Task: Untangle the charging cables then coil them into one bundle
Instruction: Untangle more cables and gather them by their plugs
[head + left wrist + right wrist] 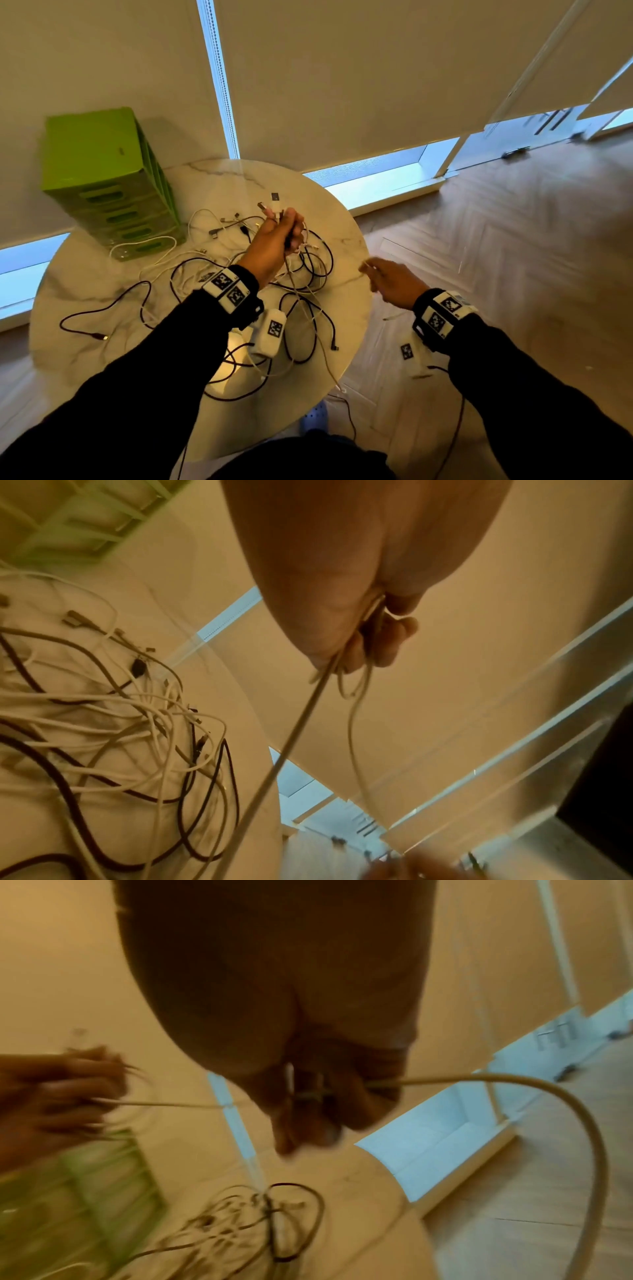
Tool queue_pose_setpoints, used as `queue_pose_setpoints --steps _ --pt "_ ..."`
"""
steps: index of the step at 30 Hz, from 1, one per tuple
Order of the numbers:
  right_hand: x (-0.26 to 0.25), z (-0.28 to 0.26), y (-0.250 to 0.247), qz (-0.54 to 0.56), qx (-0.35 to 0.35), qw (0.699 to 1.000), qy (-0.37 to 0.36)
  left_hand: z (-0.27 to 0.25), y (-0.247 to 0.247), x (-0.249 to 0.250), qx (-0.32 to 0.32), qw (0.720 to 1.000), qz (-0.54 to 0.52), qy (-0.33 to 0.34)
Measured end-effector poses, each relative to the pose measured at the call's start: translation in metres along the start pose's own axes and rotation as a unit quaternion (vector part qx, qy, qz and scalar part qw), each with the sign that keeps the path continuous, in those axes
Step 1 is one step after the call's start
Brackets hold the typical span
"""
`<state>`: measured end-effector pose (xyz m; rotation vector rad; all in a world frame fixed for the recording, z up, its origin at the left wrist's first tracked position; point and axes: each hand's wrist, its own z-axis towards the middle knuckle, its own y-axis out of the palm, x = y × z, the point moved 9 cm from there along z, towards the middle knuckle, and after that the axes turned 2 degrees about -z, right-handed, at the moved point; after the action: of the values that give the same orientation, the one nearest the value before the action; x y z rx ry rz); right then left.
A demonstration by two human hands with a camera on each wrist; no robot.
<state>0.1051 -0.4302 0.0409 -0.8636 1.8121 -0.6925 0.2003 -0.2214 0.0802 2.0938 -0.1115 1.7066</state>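
Observation:
A tangle of black and white charging cables (301,274) lies spread over the round marble table (349,233). My left hand (279,236) is raised above the table's middle and grips several cable ends, with USB plugs (274,202) sticking up out of the fist. In the left wrist view the fingers (383,647) curl round white cables that hang down. My right hand (394,282) is off the table's right edge and pinches a white cable (514,1083), which runs through its fingers (315,1096) toward the left hand (58,1093).
A green drawer unit (109,181) stands at the table's back left. Window blinds (342,68) hang close behind the table. Wooden floor (513,240) lies to the right. A cable end (346,411) dangles off the table's front edge.

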Motion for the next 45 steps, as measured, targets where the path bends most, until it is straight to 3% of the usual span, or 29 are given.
queue_pose_setpoints --steps 2,3,5,7,9,12,15,17,19,21,24,25,26,30,34,39,42,43,45 --pt "0.039 -0.005 0.016 -0.059 -0.095 0.99 0.087 0.0 0.006 -0.001 -0.029 0.999 -0.039 -0.015" --pt "0.045 -0.007 0.02 -0.11 -0.112 0.984 0.089 -0.002 0.012 -0.004 -0.046 0.998 -0.041 -0.023" --pt "0.036 -0.007 0.023 -0.173 -0.078 0.981 0.041 -0.005 0.028 -0.014 -0.079 0.996 -0.023 -0.033" --pt "0.004 -0.011 0.025 -0.12 -0.04 0.991 -0.032 -0.006 0.041 -0.025 -0.095 0.995 0.011 -0.036" --pt "-0.027 -0.014 0.033 -0.023 -0.055 0.995 -0.085 -0.007 0.049 -0.036 -0.099 0.993 0.052 -0.039" --pt "-0.05 -0.018 0.047 0.092 -0.086 0.987 -0.097 -0.009 0.057 -0.042 -0.092 0.99 0.096 -0.041" --pt "-0.048 -0.024 0.032 0.141 -0.018 0.985 -0.102 -0.005 0.046 -0.037 -0.031 0.99 0.135 -0.031" --pt "-0.033 -0.025 0.012 0.124 0.052 0.985 -0.111 0.0 0.029 -0.034 0.026 0.994 0.102 -0.037" --pt "-0.002 -0.023 -0.004 0.084 0.101 0.988 -0.078 0.004 0.014 -0.03 0.054 0.997 0.038 -0.041" --pt "0.043 -0.015 -0.006 0.025 0.099 0.995 -0.011 0.006 0.007 -0.025 0.051 0.998 -0.028 -0.039" --pt "0.102 -0.009 0.02 -0.095 -0.061 0.983 0.145 0.005 0.01 -0.017 0.026 0.996 -0.079 -0.035" --pt "0.104 -0.009 0.028 -0.123 -0.108 0.975 0.152 0.005 0.013 -0.016 0.018 0.996 -0.075 -0.033" --pt "0.092 -0.007 0.033 -0.131 -0.129 0.975 0.127 0.005 0.016 -0.016 0.012 0.997 -0.065 -0.028" --pt "-0.021 -0.006 0.033 -0.054 -0.093 0.987 -0.123 0.004 0.03 -0.018 -0.01 0.999 -0.036 -0.03" --pt "-0.077 0.0 0.046 0.083 -0.123 0.976 -0.162 0.003 0.033 -0.021 -0.027 0.999 0.025 -0.036" --pt "-0.079 0.004 0.015 0.113 0.011 0.975 -0.191 0.002 0.013 -0.008 -0.001 0.993 0.121 -0.019" --pt "-0.046 0.013 -0.016 0.102 0.117 0.976 -0.152 0.002 0.0 -0.006 0.016 0.998 0.061 -0.026" --pt "-0.029 0.019 -0.02 0.068 0.115 0.984 -0.116 0.002 -0.004 -0.007 0.022 0.999 0.026 -0.032" --pt "0.004 0.032 -0.007 -0.069 0.001 0.998 -0.004 0.001 -0.006 -0.005 0.021 0.998 -0.031 -0.04"
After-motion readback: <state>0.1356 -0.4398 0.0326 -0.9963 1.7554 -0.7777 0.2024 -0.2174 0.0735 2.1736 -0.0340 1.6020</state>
